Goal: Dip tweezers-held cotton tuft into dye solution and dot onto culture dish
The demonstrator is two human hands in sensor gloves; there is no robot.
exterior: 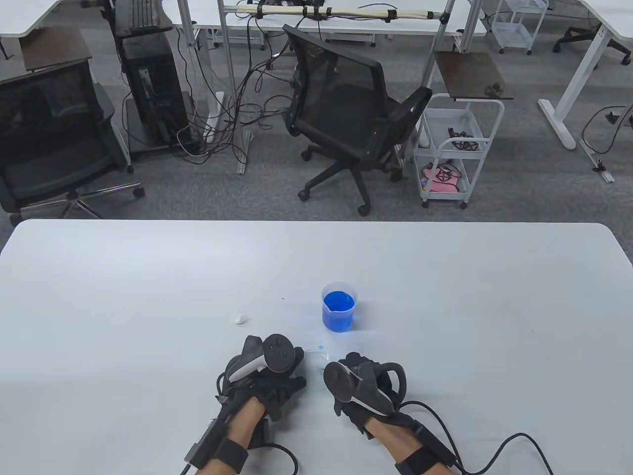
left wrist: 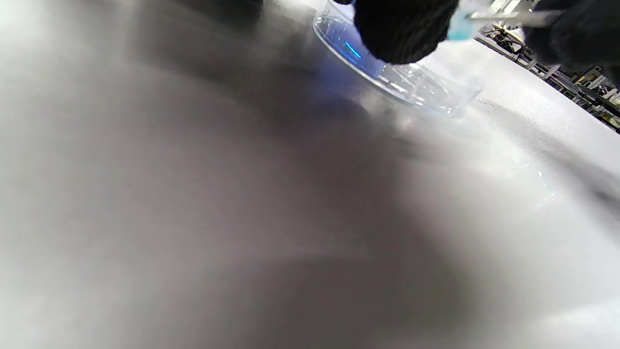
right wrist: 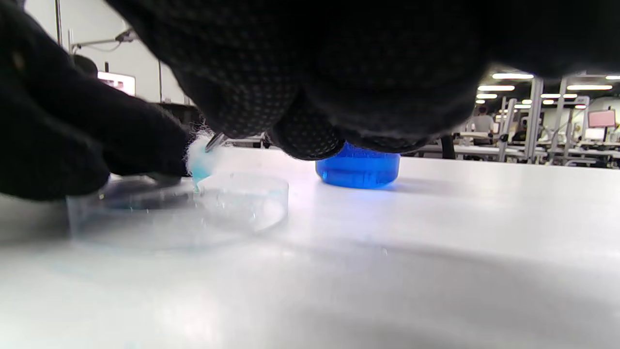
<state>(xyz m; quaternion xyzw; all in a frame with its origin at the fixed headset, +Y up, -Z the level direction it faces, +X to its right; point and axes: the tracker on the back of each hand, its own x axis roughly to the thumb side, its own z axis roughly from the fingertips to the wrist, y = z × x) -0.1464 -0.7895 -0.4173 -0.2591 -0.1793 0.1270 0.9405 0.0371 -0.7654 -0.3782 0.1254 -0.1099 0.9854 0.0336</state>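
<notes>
A clear culture dish (exterior: 317,354) lies on the white table between my hands. My left hand (exterior: 289,380) holds it at its left rim; a fingertip (left wrist: 402,30) sits over the dish (left wrist: 416,85). My right hand (exterior: 346,383) grips metal tweezers (right wrist: 213,142) that pinch a blue-stained cotton tuft (right wrist: 198,162). The tuft hangs right at the dish (right wrist: 232,206), touching or just above its inside. The tweezers (left wrist: 508,17) and tuft (left wrist: 460,28) also show in the left wrist view. A beaker of blue dye (exterior: 339,307) stands just behind the dish.
A spare white cotton tuft (exterior: 241,319) lies on the table left of the beaker (right wrist: 357,169). Small wet spots (left wrist: 545,182) mark the table near the dish. Glove cables trail off the table's near edge. Chairs and carts stand beyond the far edge.
</notes>
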